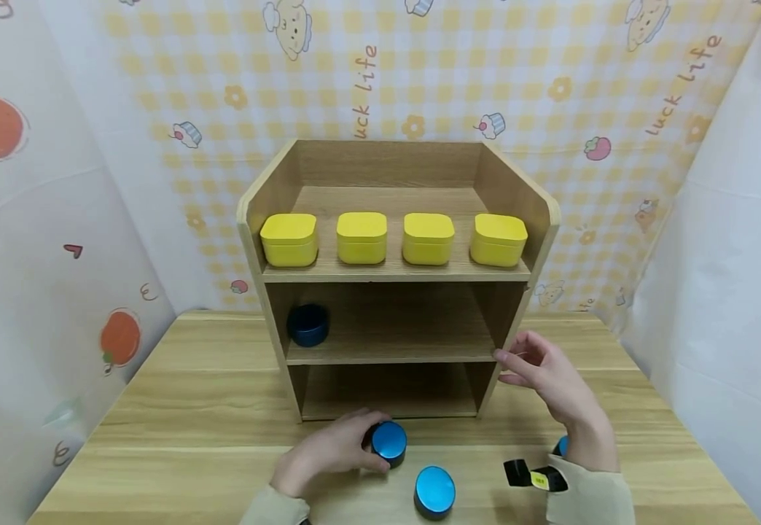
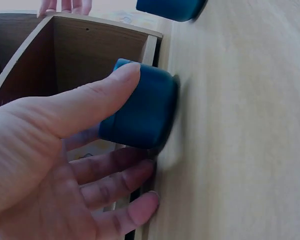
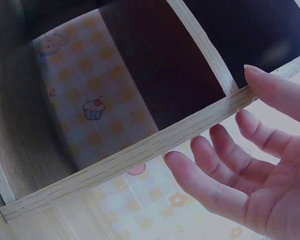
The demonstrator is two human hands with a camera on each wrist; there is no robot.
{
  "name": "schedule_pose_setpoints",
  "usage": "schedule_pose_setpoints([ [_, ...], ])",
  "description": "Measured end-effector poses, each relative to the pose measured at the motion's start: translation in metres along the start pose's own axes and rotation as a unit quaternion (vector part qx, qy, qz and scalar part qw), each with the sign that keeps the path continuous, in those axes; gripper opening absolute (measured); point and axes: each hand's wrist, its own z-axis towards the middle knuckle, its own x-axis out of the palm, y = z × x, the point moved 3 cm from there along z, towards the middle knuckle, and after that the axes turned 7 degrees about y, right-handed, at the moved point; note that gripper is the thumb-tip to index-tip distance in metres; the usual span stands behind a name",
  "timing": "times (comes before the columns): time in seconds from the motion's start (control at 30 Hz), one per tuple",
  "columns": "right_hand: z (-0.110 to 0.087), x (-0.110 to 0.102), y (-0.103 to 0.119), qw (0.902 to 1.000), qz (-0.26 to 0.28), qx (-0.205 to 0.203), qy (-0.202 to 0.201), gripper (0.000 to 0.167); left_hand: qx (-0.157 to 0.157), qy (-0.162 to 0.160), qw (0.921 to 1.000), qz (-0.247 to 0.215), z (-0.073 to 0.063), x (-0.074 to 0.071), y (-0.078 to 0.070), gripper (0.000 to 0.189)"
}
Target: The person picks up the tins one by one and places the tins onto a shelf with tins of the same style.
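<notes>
My left hand (image 1: 339, 442) grips a small round blue container (image 1: 389, 442) with a shiny top, low over the table in front of the shelf unit. The left wrist view shows the thumb across this container (image 2: 140, 105), other fingers reaching beneath its far side. A second blue container (image 1: 434, 492) stands nearby to the right. At the right side panel of the wooden shelf unit (image 1: 393, 359) is my right hand (image 1: 544, 372). Its thumb touches the panel's front edge (image 3: 210, 117), while the loosely bent fingers lie along the outer side.
Several yellow lidded boxes (image 1: 363, 238) line the top shelf. One dark blue round container (image 1: 308, 325) sits at the left of the middle shelf. Another blue container (image 1: 560, 445) is partly hidden behind the right wrist. Patterned cloth (image 1: 420, 87) hangs behind the table (image 1: 177, 408).
</notes>
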Motion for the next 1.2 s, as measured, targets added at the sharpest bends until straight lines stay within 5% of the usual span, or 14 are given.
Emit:
schedule_pose_setpoints([
  [0.67, 0.002, -0.002, -0.001, 0.9999, 0.013, -0.005, 0.008, 0.029, 0.000, -0.026, 0.9996, 0.007, 0.006, 0.004, 0.004, 0.057],
  [1.2, 0.001, -0.003, -0.002, 0.9999, 0.011, 0.002, 0.003, 0.031, 0.004, -0.035, 0.9994, -0.008, 0.002, -0.001, -0.009, 0.059],
])
